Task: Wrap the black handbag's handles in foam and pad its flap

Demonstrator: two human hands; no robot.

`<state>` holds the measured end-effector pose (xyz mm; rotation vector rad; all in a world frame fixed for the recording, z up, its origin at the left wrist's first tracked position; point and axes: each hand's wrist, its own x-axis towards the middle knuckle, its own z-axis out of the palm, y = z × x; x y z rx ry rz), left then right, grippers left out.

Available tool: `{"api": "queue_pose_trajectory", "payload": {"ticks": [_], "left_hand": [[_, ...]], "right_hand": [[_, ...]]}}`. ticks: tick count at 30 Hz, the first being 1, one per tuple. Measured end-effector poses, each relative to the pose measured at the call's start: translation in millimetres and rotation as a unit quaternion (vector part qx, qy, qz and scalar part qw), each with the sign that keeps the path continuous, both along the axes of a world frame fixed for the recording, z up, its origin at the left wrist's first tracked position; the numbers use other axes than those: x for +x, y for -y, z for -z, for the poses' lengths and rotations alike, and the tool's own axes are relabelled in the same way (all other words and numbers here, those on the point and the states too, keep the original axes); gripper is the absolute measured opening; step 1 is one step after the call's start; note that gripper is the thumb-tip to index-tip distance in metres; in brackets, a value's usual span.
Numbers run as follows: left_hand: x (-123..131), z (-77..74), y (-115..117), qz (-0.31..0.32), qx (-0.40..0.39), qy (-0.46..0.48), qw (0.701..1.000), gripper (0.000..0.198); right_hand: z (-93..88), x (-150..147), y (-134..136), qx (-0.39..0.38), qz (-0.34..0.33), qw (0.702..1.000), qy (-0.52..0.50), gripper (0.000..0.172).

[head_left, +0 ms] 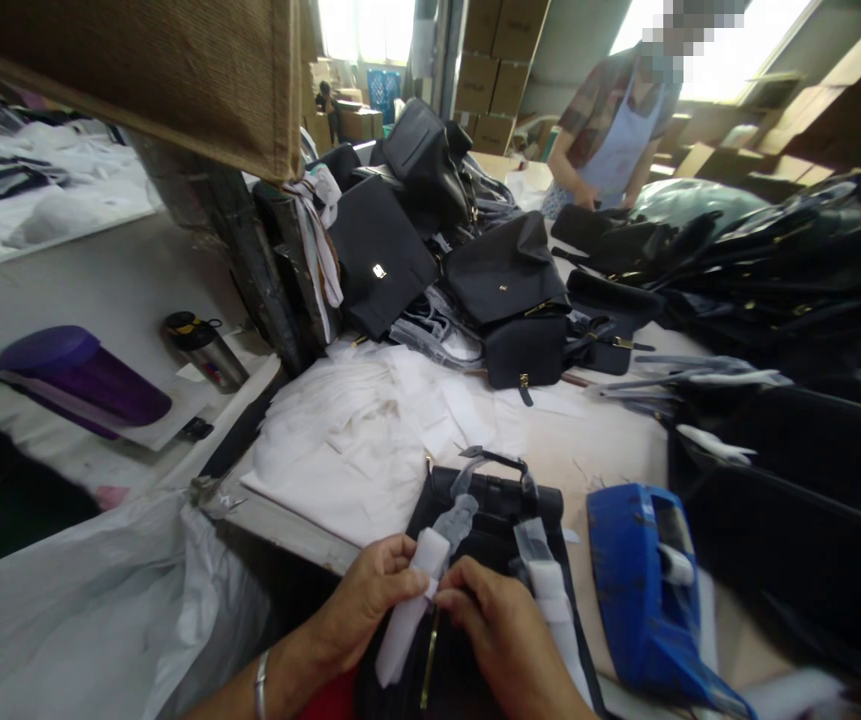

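Observation:
A black bag (486,485) with a top handle and a gold zip lies at the table's front edge. White foam wrapping (402,640) surrounds one of its straps, and my left hand (374,595) is closed around this wrapped strap. My right hand (501,620) pinches a small white strip (432,588) against the foam, its fingertips close to my left thumb. On the right of the bag, a second wrapped strap (552,600) lies untouched, covered in clear film and white foam.
White sheets (370,420) are heaped behind the bag. A blue plastic holder (644,590) stands to its right. Black bags (505,265) pile up at the back and right. A purple container (85,380) and a steel flask (207,350) sit left. Another person (610,130) stands across the table.

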<state>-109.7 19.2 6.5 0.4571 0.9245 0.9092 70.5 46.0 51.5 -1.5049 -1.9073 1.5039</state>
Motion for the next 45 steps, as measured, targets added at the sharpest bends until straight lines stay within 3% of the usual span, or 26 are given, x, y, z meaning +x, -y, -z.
{"api": "queue_pose_trajectory", "payload": {"ticks": [15, 19, 34, 45], "left_hand": [[-0.6, -1.6, 2.9, 0.003, 0.018, -0.022, 1.000, 0.030], [-2.0, -5.5, 2.6, 0.004, 0.016, 0.005, 1.000, 0.029], [-3.2, -14.1, -3.2, 0.040, -0.036, 0.136, 0.989, 0.028], [-1.6, -12.0, -2.1, 0.028, -0.048, 0.150, 0.987, 0.030]], "right_hand": [[1.3, -6.5, 0.2, -0.057, 0.051, 0.997, 0.005, 0.026], [3.8, -7.3, 2.2, -0.078, 0.075, 0.994, -0.009, 0.010], [9.9, -12.4, 3.4, -0.074, 0.110, 0.988, -0.084, 0.010], [9.9, -7.1, 3.2, -0.070, 0.089, 0.982, -0.150, 0.005]]}}
